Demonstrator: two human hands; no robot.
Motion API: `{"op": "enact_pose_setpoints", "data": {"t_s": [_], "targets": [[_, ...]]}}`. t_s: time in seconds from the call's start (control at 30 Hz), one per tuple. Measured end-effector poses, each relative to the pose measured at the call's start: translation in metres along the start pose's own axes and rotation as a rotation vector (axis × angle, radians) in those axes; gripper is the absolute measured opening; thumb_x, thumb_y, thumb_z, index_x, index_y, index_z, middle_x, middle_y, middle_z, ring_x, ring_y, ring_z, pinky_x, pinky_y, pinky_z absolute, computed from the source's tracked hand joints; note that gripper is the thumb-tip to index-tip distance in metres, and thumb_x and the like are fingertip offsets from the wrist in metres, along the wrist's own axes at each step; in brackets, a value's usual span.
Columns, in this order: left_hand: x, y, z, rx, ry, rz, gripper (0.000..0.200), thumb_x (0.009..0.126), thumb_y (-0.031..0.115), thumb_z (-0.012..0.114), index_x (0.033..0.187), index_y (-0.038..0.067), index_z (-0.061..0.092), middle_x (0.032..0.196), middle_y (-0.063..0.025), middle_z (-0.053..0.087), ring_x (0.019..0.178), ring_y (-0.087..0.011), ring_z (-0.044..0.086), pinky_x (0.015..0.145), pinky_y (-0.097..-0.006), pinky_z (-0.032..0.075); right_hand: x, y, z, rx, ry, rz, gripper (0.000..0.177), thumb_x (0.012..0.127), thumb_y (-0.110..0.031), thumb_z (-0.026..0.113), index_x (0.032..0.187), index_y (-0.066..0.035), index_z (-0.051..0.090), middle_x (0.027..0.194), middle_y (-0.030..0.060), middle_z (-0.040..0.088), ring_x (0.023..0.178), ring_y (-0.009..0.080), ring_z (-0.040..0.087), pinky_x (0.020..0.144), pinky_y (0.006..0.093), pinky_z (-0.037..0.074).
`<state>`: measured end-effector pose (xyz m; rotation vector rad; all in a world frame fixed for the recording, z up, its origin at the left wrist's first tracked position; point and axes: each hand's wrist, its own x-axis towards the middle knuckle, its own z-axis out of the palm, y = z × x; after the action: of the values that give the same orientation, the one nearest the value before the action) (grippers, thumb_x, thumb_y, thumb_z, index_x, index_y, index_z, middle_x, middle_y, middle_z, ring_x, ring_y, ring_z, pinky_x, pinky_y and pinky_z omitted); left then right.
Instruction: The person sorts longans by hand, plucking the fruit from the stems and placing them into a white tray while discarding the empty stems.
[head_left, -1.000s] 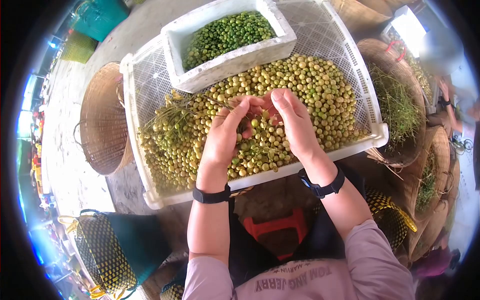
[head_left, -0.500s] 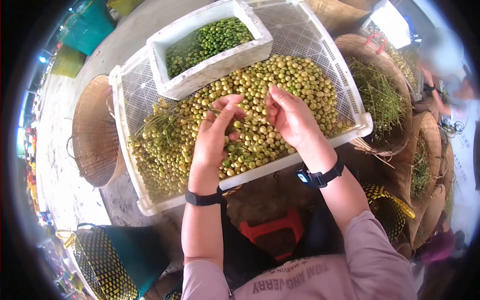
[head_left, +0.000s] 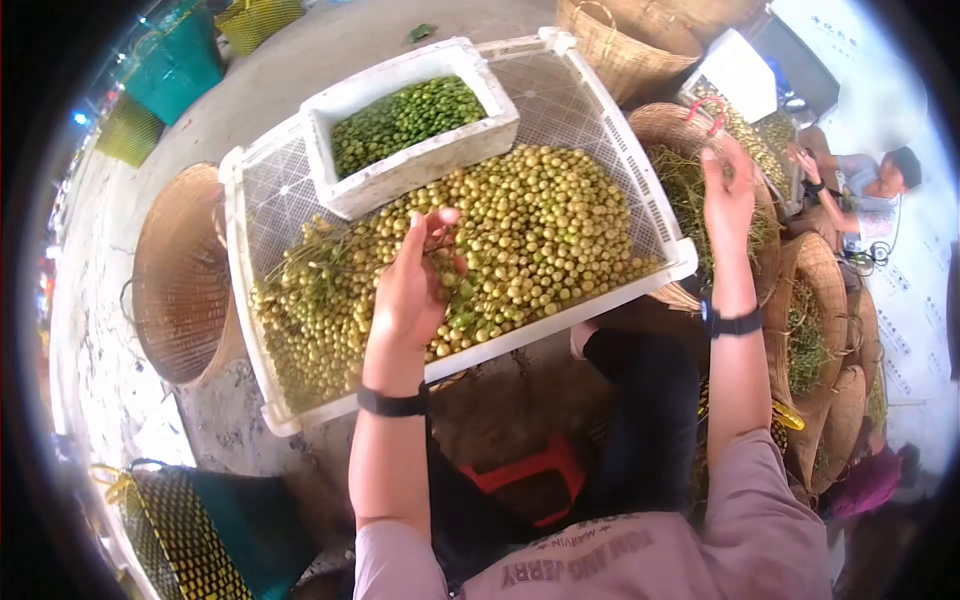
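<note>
Over the fruit crate, left hand, fingers curled round a sprig; right hand above stem basket, fingers unreadable.

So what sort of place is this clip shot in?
Probably an open-air market or produce-sorting spot: a white mesh crate heaped with small yellow-green fruit, woven baskets around it, all on bare concrete ground.

A crate is sitting before me, a heap of fruit lying in it and a box resting in its far left corner. One basket is lying left of it, and another basket is standing right, under my right hand.
</note>
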<state>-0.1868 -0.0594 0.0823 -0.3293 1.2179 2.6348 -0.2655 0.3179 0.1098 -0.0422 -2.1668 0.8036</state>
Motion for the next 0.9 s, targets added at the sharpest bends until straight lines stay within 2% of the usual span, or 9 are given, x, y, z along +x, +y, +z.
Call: {"op": "enact_pose_setpoints", "data": {"t_s": [0.03,0.17,0.27,0.33,0.5,0.6,0.73,0.83,0.9], "targets": [[-0.002,0.001,0.002,0.015,-0.022,0.022,0.037,0.102,0.038,0.043,0.115,0.009,0.062,0.106,-0.0019,0.057,0.079,-0.0145,0.055,0.070,-0.0271,0.048,-0.016,-0.067,-0.001,0.423,-0.263,0.282,0.036,0.091,-0.027,0.064,0.118,-0.005,0.059,0.121,0.0158,0.056,0.119,0.0252,0.050,0.099,0.0380,0.040],[0.002,-0.004,0.003,-0.014,-0.070,0.122,0.038,0.103,0.034,0.037,0.126,0.010,0.056,0.133,-0.0039,0.052,0.115,-0.0138,0.045,0.092,-0.0349,0.046,-0.093,-0.173,0.041,0.489,-0.624,-0.347,0.070,0.080,-0.033,0.075,0.134,-0.004,0.042,0.129,0.0185,0.050,0.124,0.0337,0.046,0.108,0.0458,0.032],[0.003,-0.004,0.005,-0.032,-0.088,0.163,0.040,0.103,0.033,0.037,0.126,0.007,0.057,0.131,-0.0042,0.052,0.115,-0.0151,0.046,0.094,-0.0348,0.044,-0.131,-0.189,0.066,0.244,-0.698,-0.496,0.072,0.079,-0.024,0.074,0.137,-0.004,0.036,0.130,0.0195,0.047,0.124,0.0360,0.046,0.105,0.0443,0.037],[0.010,-0.005,-0.006,-0.063,-0.066,0.140,0.037,0.102,0.030,0.041,0.125,0.005,0.058,0.126,-0.0055,0.054,0.112,-0.0153,0.048,0.097,-0.0334,0.040,-0.144,-0.186,0.084,0.490,-0.852,-0.177,0.069,0.077,-0.013,0.068,0.137,-0.004,0.035,0.131,0.0202,0.045,0.120,0.0381,0.049,0.099,0.0422,0.043],[0.013,0.002,-0.016,-0.027,-0.031,0.081,0.036,0.100,0.026,0.044,0.127,0.005,0.055,0.126,-0.0019,0.055,0.099,-0.0140,0.049,0.089,-0.0297,0.038,-0.151,-0.180,0.117,0.685,-0.933,0.055,0.047,0.080,-0.004,0.056,0.126,-0.001,0.047,0.111,0.0179,0.059,0.108,0.0316,0.058,0.090,0.0374,0.047],[0.012,0.014,-0.031,0.307,-0.183,0.144,0.040,0.093,0.021,0.053,0.130,0.006,0.053,0.128,-0.0019,0.055,0.116,-0.0138,0.046,0.097,-0.0270,0.032,-0.136,-0.166,0.125,1.015,-1.206,0.522,0.038,0.086,-0.006,0.046,0.124,0.000,0.052,0.110,0.0089,0.062,0.102,0.0153,0.059,0.088,0.0286,0.045],[0.013,0.020,-0.044,0.268,-0.188,0.101,0.046,0.096,0.029,0.048,0.133,0.002,0.049,0.139,-0.0083,0.048,0.128,-0.0173,0.041,0.105,-0.0293,0.028,-0.129,-0.144,0.133,1.484,-1.270,1.130,0.037,0.088,-0.010,0.042,0.122,0.001,0.051,0.103,0.0155,0.065,0.082,0.0210,0.066,0.072,0.0337,0.058],[0.026,0.012,-0.042,0.303,-0.325,0.143,0.046,0.097,0.034,0.047,0.131,0.002,0.050,0.142,-0.0104,0.045,0.123,-0.0196,0.047,0.107,-0.0324,0.030,-0.130,-0.127,0.147,1.793,-1.512,1.180,0.037,0.089,-0.012,0.042,0.121,0.003,0.051,0.096,0.0195,0.065,0.072,0.0218,0.065,0.067,0.0326,0.057],[0.031,0.007,-0.038,0.235,-0.333,0.110,0.042,0.099,0.036,0.045,0.121,0.002,0.055,0.142,-0.0117,0.044,0.116,-0.0209,0.053,0.104,-0.0342,0.036,-0.128,-0.138,0.139,1.689,-1.445,1.255,0.037,0.089,-0.014,0.043,0.120,0.005,0.051,0.089,0.0222,0.065,0.063,0.0207,0.061,0.059,0.0294,0.053]]}}
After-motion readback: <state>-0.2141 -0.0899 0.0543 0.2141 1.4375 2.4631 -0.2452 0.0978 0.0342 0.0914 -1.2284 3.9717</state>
